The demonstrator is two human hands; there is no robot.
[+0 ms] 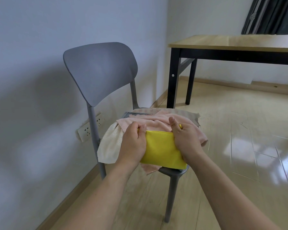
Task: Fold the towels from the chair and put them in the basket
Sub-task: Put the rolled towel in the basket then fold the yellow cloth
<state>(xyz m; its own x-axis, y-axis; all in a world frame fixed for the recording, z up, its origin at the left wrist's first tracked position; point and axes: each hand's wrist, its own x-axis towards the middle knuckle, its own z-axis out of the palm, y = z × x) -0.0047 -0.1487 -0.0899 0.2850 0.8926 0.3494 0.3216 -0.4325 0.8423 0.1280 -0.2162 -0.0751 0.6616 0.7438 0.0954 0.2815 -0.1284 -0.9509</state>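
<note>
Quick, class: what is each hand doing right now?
Left hand: fingers grip the left end of the yellow towel.
Right hand: fingers grip its right end.

— What's holding everything up?

— My grey chair [100, 72], standing on the pale wood floor [223, 146], close to the wall on the left. A heap of towels covers the seat.

— What's in the heap?

— A pink towel [150, 123] spread across the middle, a cream towel [110, 145] spilling over the left edge, a beige-grey one [186, 114] at the far side. On top, near me, lies the folded yellow towel [161, 150].

— Anything else on the floor?

— A wooden table [231, 41] with black legs, far right.
</note>
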